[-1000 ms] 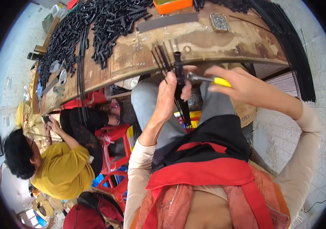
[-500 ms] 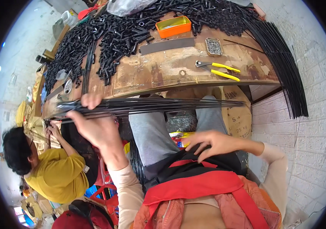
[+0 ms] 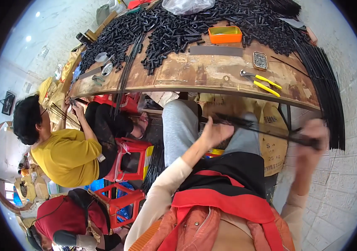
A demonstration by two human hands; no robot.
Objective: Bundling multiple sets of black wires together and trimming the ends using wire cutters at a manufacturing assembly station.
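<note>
A bundle of thin black rods (image 3: 262, 126) stretches above my lap, sloping down to the right. My right hand (image 3: 312, 134), smeared by motion, is closed around the bundle's right end, beside the table's right edge. Near the left end of the bundle is my left hand (image 3: 218, 134), thumb up and fingers apart, cupped rather than wrapped round the rods. Whether it touches them I cannot tell. On the table (image 3: 178, 77) in front lie yellow-handled pincers (image 3: 266, 83).
Black tube pieces (image 3: 170, 33) cover the table's far side, with an orange box (image 3: 225, 35) and a dish of small metal parts (image 3: 260, 60) nearby. More rods (image 3: 322, 90) overhang the right edge. A person in yellow (image 3: 67, 157) sits left, near red stools (image 3: 132, 159).
The bundle has moved right and tilted down at its right end. My right hand has gone from my lap onto that end. My left hand has moved right, its fingers loosened. The view has shifted left.
</note>
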